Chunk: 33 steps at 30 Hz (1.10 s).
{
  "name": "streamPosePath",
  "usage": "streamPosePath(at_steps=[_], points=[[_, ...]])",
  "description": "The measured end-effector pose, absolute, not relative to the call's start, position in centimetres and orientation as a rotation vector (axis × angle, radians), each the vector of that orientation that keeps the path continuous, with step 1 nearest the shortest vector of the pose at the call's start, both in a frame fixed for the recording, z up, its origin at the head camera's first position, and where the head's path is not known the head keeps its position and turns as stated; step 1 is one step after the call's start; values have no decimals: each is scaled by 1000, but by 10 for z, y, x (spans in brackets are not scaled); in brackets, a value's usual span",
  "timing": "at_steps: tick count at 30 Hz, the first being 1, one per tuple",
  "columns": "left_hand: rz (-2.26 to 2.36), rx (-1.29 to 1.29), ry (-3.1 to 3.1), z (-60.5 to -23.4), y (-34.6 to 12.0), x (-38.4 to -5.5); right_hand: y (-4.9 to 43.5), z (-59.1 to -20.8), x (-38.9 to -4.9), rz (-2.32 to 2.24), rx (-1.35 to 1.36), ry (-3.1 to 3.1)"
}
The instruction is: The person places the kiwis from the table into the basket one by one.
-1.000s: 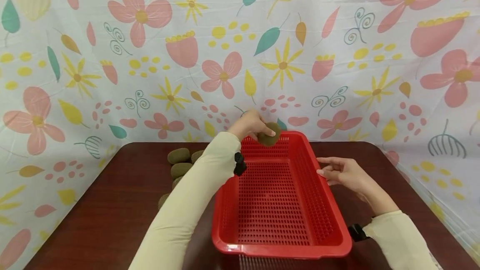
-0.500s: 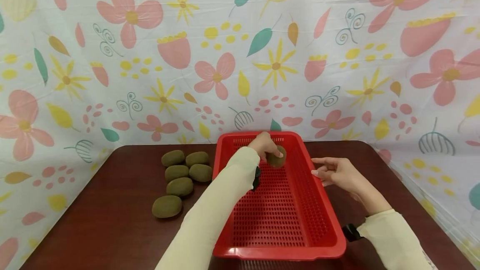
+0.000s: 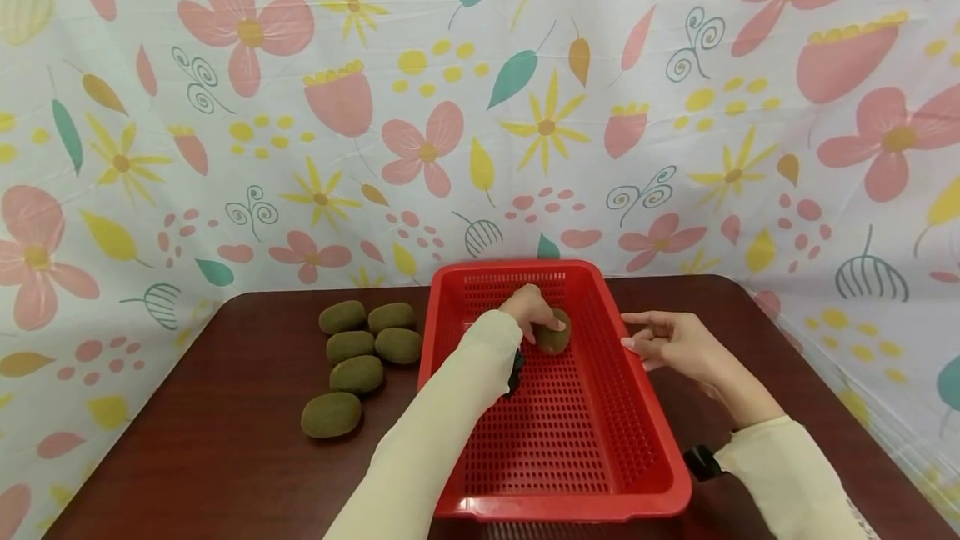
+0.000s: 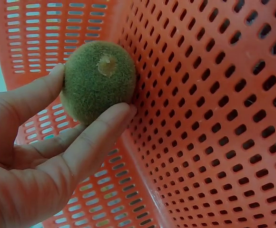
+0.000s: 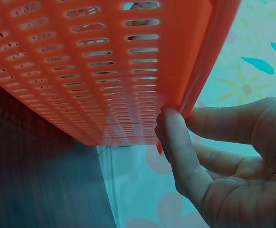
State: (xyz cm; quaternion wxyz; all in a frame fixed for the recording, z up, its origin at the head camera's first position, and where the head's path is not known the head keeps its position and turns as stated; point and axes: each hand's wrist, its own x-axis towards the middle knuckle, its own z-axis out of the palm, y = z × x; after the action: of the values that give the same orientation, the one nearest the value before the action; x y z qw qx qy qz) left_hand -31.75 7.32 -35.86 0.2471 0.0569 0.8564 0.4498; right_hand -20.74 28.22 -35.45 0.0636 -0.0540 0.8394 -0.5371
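Note:
Inside the far part of a red perforated plastic basket [image 3: 570, 508], my left hand [image 3: 529, 312] holds a brown fuzzy kiwi [image 3: 553, 333]. In the left wrist view, thumb and fingers pinch the kiwi [image 4: 100, 83] by its sides, its stem end facing the camera, close to the basket's holed wall [image 4: 214, 95]. My right hand [image 3: 678, 350] grips the basket's right rim. Seen from the right wrist, thumb and fingers of that hand [image 5: 233, 156] pinch the rim's edge [image 5: 207, 61] from outside.
Several loose kiwis [image 3: 351, 347] lie on the dark wooden table [image 3: 187, 440], left of the basket. A white cloth with a floral print [image 3: 450, 107] hangs behind the table and along its sides.
My left hand has carried the kiwi from above the basket's far rim down into the basket. The right hand stays on the rim. The head view has shifted slightly.

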Motion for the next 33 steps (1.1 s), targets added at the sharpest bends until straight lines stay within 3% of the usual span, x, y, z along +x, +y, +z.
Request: streamPosePath(at_steps=[20,33], points=[[1110,165,2361,-356,68,-319,282,-353,-207,-1612,-182,2537],[968,296,2378,-332,53,-325,283,-356,-209,-1613,-164,2521]])
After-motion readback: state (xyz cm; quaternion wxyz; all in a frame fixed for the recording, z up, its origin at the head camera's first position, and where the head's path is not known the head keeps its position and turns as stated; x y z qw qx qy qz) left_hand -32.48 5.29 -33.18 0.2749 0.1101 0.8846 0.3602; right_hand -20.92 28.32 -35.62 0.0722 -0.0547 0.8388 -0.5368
